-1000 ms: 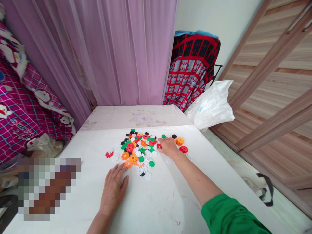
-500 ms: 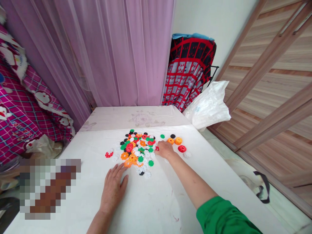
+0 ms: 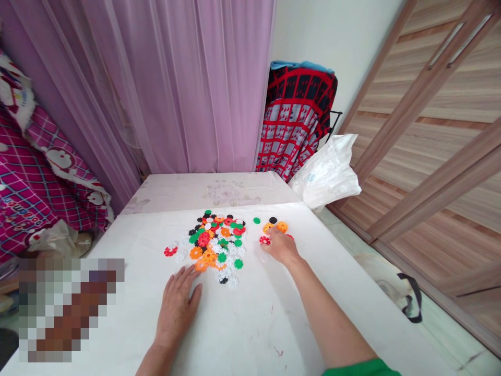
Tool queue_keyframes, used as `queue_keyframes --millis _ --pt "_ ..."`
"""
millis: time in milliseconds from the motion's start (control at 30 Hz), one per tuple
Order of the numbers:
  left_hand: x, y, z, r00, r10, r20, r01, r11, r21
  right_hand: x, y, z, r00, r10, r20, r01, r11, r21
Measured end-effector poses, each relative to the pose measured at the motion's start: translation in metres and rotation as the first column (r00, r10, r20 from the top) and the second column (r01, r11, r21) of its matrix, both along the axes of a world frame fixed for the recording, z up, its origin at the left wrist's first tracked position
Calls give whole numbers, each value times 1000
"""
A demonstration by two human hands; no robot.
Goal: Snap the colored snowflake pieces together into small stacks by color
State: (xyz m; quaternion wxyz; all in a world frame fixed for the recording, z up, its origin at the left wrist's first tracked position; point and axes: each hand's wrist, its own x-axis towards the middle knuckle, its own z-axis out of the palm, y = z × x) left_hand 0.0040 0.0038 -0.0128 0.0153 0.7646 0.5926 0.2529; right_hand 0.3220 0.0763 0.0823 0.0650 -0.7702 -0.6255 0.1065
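Observation:
A heap of notched plastic snowflake discs (image 3: 222, 256) in red, orange, green, black and white lies on the white-covered table (image 3: 242, 324). My left hand (image 3: 178, 303) rests palm down, fingers stretched out, with its fingertips at the orange discs (image 3: 201, 263) on the heap's near edge. To the right of the heap, my right hand (image 3: 282, 246) has its fingers closed on a red snowflake disc (image 3: 265, 240). Just beyond that hand are orange discs (image 3: 282, 226), a black disc (image 3: 273, 220) and a green disc (image 3: 257, 220). Another red disc is mostly hidden behind the hand.
A red and white disc (image 3: 170, 251) lies left of the heap. Beyond the table hangs a purple curtain (image 3: 203, 94). A white plastic bag (image 3: 326, 172) sits at the far right corner, and a wooden wardrobe (image 3: 422, 156) stands to the right.
My right hand has moved right, away from the heap, carrying the red disc toward the small group on the right. My left hand stays by the heap. The view has shifted slightly.

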Motion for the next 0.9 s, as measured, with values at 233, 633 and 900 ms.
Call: queue_keyframes --millis 233,633,900 --pt "-2 0 0 1000 -2 -13 2 1000 4 78 -3 1 977 -214 -18 213 976 -36" --pt "-2 -1 1 1000 2 -10 -2 1000 -1 79 3 -8 982 -187 27 189 979 -74" --pt "-1 -1 -1 1000 6 1 -6 1000 3 43 7 4 998 -10 56 5 994 105"
